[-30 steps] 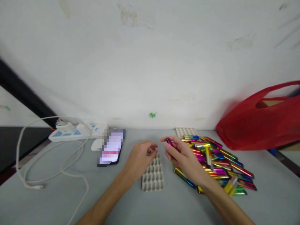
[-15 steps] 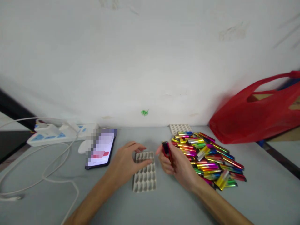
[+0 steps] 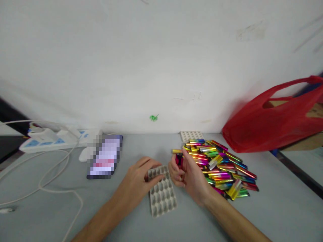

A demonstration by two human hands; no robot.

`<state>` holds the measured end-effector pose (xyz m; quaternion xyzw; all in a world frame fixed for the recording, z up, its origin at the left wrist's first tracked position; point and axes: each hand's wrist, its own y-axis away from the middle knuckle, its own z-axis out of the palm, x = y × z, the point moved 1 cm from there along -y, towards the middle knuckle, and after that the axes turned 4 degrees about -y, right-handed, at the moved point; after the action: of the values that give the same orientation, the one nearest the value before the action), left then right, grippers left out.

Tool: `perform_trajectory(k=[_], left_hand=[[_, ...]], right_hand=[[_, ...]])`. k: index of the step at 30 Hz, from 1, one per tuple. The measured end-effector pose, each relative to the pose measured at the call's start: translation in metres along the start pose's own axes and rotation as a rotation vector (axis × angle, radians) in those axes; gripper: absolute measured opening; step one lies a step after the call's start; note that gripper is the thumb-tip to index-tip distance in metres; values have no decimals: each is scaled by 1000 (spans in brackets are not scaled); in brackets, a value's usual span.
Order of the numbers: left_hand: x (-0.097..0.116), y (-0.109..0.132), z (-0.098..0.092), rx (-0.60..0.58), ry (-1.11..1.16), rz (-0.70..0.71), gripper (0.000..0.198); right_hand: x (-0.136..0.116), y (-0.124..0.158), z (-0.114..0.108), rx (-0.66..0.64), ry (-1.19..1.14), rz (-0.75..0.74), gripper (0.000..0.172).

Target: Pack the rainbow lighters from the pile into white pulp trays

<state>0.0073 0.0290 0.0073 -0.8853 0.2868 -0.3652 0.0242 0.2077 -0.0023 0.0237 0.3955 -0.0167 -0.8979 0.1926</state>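
A pale moulded tray (image 3: 163, 191) with rows of oval hollows lies slightly turned on the table. My left hand (image 3: 141, 176) is closed on its upper left corner, thumb over the hollows and fingers along the far edge. Just right of the tray, my right hand (image 3: 188, 174) wraps round a dark red lighter (image 3: 179, 159) with a black end. Most of that lighter is hidden by the fingers. Behind the hand, a gold lighter (image 3: 177, 151) sticks out to the left; whether the hand touches it I cannot tell. Right of the hand spreads a pile of shiny metallic lighters (image 3: 222, 168) in many colours.
A second pale tray (image 3: 191, 135) lies against the wall behind the pile. A red bag (image 3: 272, 121) stands at the right. To the left are a phone (image 3: 106, 156), a white power strip (image 3: 60, 141) and a loose white cable (image 3: 60, 191) across the grey table.
The tray has turned and its near end has swung to the right. My left hand has moved slightly right and closed on its corner. My right hand has tilted, still round the red lighter.
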Motion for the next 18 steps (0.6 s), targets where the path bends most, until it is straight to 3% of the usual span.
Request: perform_trajectory(k=[5,14,18], left_hand=[[-2,1,5,-18,55,-11,21],[4,2,5,-46,62,-85,21],[8,5,1,-143,66,-68,47]], right_hand=[[0,5,3,-71,-72,93,66],[0,10,15,-169,-216,21,67],[-1,8,13,-105,-216,56,66]])
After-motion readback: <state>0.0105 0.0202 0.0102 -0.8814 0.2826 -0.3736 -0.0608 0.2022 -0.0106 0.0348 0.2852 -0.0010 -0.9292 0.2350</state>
